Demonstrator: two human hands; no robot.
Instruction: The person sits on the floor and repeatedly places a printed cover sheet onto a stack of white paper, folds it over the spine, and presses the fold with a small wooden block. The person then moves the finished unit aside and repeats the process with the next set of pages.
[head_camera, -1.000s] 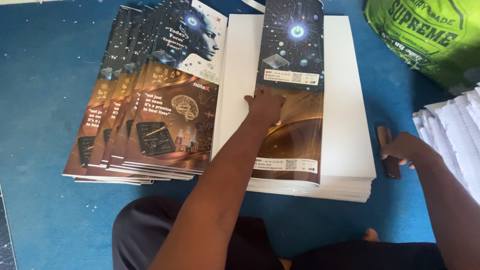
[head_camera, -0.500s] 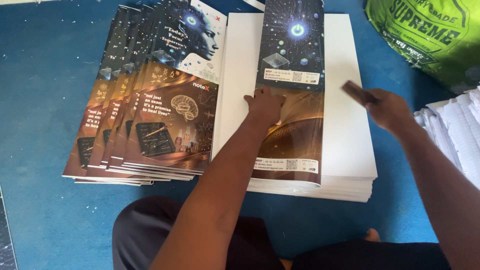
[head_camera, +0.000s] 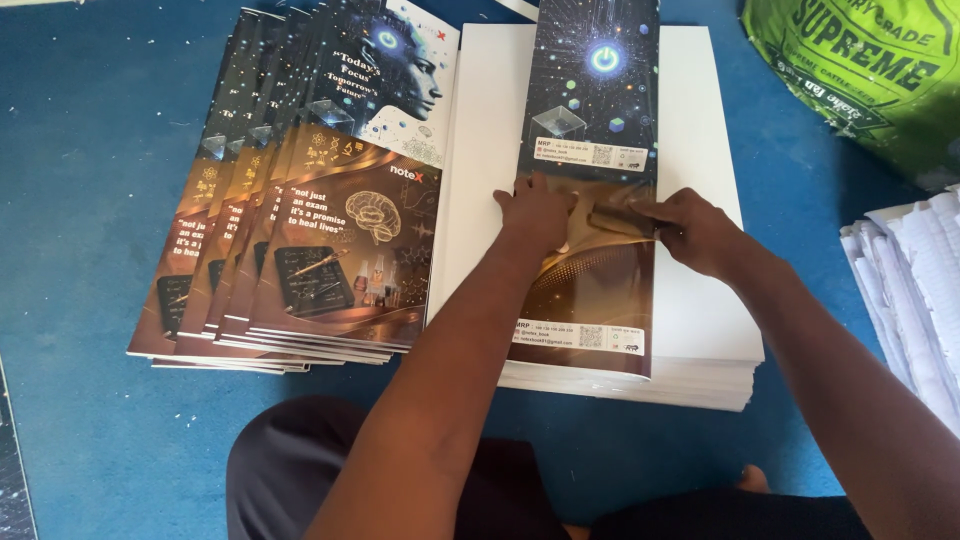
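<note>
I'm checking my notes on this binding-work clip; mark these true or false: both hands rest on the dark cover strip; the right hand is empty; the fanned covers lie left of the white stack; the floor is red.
1. Both the left hand and right hand rest on the dark cover strip. True.
2. The right hand is empty. False: it presses a small dark tool on the strip.
3. The fanned covers lie left of the white stack. True.
4. The floor is red. False: the floor is blue.
</note>
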